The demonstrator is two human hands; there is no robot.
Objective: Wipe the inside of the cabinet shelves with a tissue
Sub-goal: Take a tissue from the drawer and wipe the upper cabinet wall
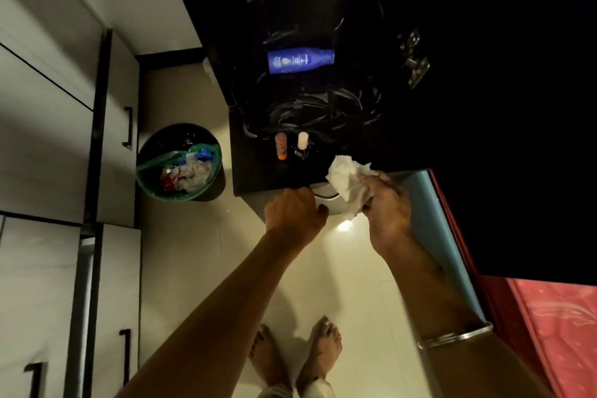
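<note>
Right hand (386, 203): so, your fingers are curled round a crumpled white tissue (347, 181); most of the wad sticks out past the fingertips, toward the dark cabinet.
Left hand (295, 215): fingers bent at the near edge of the dark top (258, 178); they seem to hook something under that edge. Can't tell if it's a handle or a door lip.
Hands: apart, side by side, left slightly nearer you.
Light-coloured curved part (326, 195): sits between the two hands just under the edge. Can't say what it is.
Key relation: cabinet interior lies ahead of and below both hands, hidden under the top. Tissue hand is the nearer one to the opening, on its right side. My read: left opens or steadies, right goes in with the tissue.
Shelves: not visible, so wipe progress unknown.
On top: orange tube (281, 145) and white-capped bottle (303, 144) stand just beyond your hands; blue lotion bottle (300, 60) lies on its side further back, long axis left-right.
Smears: pale streaks across the dark top.
Bin (179, 168): green-lined, well left on the floor, holds crumpled waste.
</note>
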